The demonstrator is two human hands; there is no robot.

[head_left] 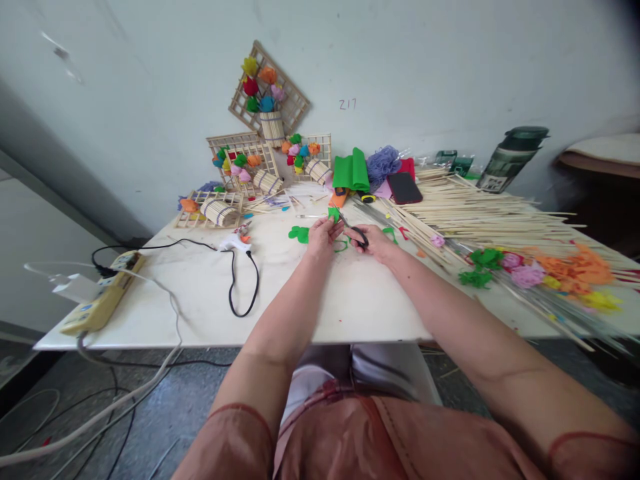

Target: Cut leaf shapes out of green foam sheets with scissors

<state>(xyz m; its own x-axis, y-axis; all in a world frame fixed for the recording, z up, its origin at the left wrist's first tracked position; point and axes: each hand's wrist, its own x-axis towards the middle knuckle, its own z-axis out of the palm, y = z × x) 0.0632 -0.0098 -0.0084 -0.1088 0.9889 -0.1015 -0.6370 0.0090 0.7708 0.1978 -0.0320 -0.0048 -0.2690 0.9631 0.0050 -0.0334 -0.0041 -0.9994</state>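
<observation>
Scissors with black handles (362,244) sit in the right hand (375,241), its fingers curled around the loops, the blades slanting up and left to a small bright-green piece of thin sheet material (333,213). That piece is pinched between the fingertips of the left hand (325,233), over the middle of the white desk (380,307); whether the blades are biting into it cannot be told. Just left of the left hand lie green rounded cutouts (299,233), and a thin green looped offcut (341,246) rests between the two hands.

Beyond them stands a folded bright-green sheet (351,170), beside a tangled bundle of purple-blue yarn (383,164) and a dark, flat phone (406,189). Long pale wooden sticks (480,207) spread across the right side, near crumpled orange flowers (583,270) and a tilted dark-green bottle (515,160). On the left, a white glue gun with a black cord (235,243) lies near a yellowish power strip (113,293). Against the wall, a diamond-set wooden lattice panel (295,97) carries colourful flowers (267,103) above a bundled-stick pot (272,129).
</observation>
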